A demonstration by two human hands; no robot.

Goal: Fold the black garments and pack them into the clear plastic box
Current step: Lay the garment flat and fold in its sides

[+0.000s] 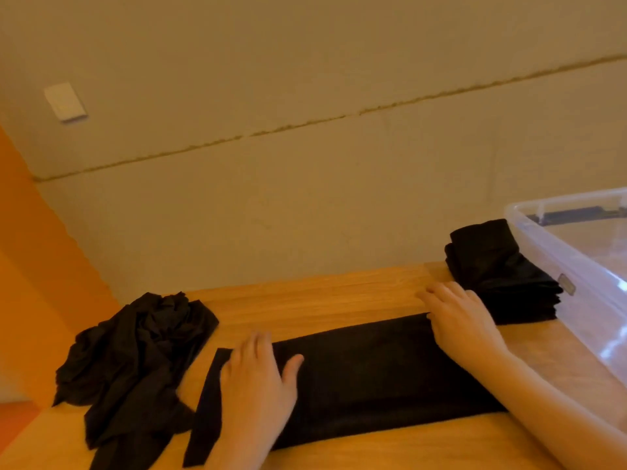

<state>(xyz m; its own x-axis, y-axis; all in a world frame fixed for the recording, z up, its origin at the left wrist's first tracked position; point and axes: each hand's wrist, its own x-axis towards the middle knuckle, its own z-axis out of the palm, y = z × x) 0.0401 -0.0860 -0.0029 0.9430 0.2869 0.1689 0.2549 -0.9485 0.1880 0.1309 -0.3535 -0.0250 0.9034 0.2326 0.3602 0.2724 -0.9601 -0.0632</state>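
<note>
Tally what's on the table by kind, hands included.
Black garment groups: 3 (crumpled pile, flat strip being smoothed, folded stack)
Clear plastic box: 1
Hands: 2 (left hand and right hand, both flat on the strip)
Total: 6
Count of single garments inside the pile and the stack cannot be told.
</note>
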